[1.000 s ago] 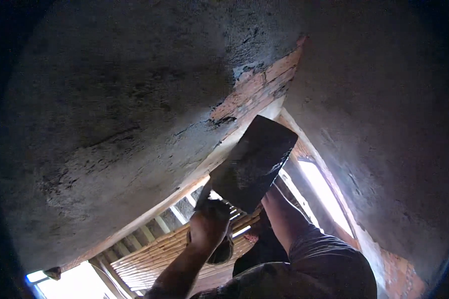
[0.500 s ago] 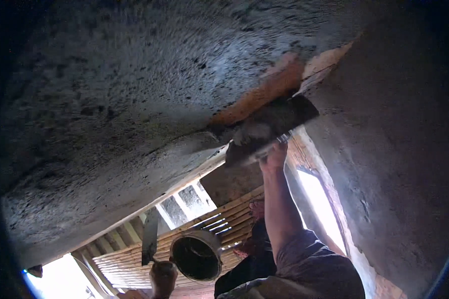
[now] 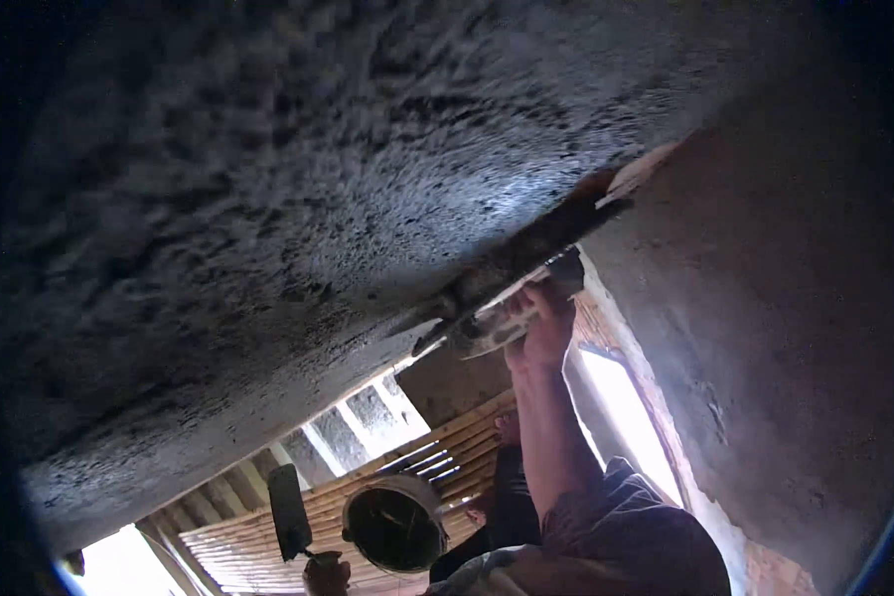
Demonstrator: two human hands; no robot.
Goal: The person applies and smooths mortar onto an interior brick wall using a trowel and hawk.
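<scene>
My right hand, arm stretched upward, is closed round the handle of a long plastering float. The float's face lies against the lower edge of the rough grey plastered surface, along the corner where it meets the smoother wall. Part of the blade is dark and hard to make out. Low in the view, my left hand grips a trowel with its rectangular blade pointing up. Just right of that hand stands a bucket with a dark inside; its contents are unclear.
A smooth grey wall rises on the right, with a bright opening beside it. Below lies a platform of bamboo poles with gaps between them. Bare feet show near the bucket. More daylight comes in at the lower left.
My right hand has pushed the float up flatter against the plastered surface, covering most of the bare reddish patch. The trowel in my left hand has shifted slightly left and down.
</scene>
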